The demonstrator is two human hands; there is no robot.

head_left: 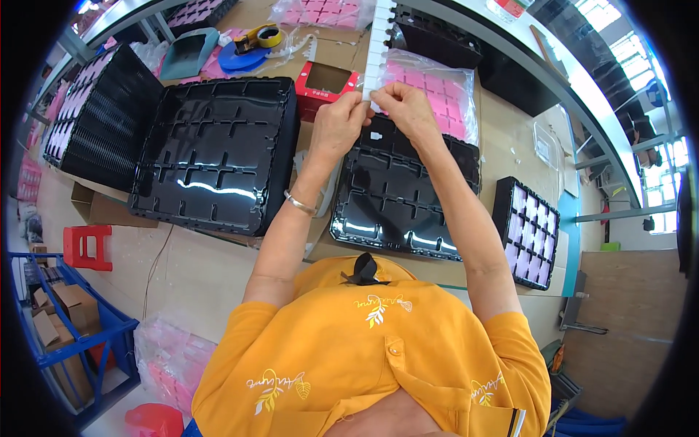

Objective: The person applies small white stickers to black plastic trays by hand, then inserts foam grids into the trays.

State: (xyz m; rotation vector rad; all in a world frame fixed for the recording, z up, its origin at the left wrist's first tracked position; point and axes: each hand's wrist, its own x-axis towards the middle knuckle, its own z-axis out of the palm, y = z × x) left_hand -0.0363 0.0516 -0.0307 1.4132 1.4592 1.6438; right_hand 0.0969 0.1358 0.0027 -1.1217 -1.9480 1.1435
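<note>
A long white segmented strip (376, 54), which looks like a strip of labels, runs away from me over the bench. My left hand (339, 125) pinches its near end, fingertips closed. Right beside it, my right hand (408, 109) is closed at the same end with thumb and finger. Whether a single piece is being peeled there is too small to tell. Below both hands lies a glossy black plastic tray (397, 197) with moulded compartments. A small white piece (376, 135) sits near that tray's far edge.
Stacked black trays (218, 146) stand to the left, near a red box (320, 87). Farther back are yellow tape (269, 36), a teal dustpan (189, 53) and bagged pink pieces (429, 91). A filled tray (530, 231) lies right. A metal shelf edge (582, 98) overhangs the bench.
</note>
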